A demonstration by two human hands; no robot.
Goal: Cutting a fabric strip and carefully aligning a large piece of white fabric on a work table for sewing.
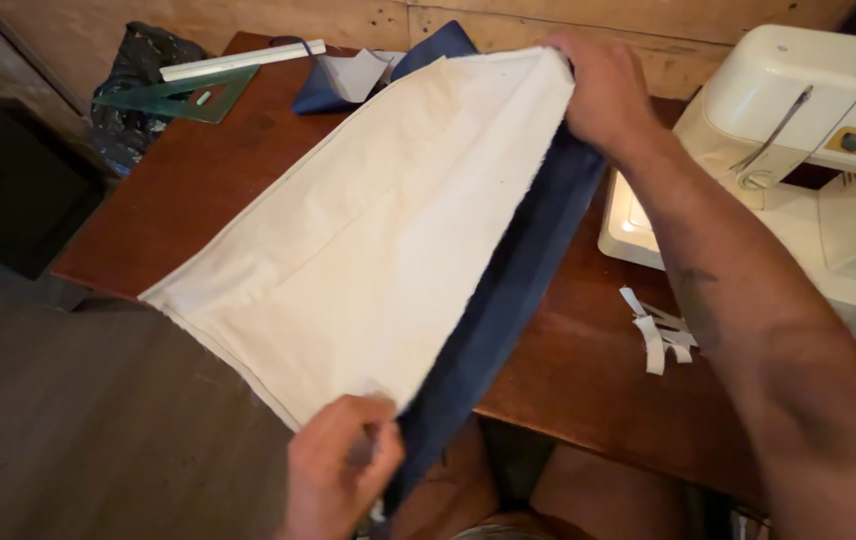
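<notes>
Both hands pinch the cloth. The left hand (pixel 333 465) and right hand (pixel 603 95) have fingers clamped on the cream cloth (pixel 368 240). Pull evenly so the blue strip (pixel 508 290) beside the fingers lies flat.

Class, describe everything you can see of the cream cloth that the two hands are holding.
The cream cloth is a broad, plain woven piece, lightly creased, with stitched seams near its edges. It is stretched taut above the brown table, slanting from far right to near left. A dark blue cloth runs along its right edge. The right hand grips the far corner; the left hand pinches the near corner.
</notes>
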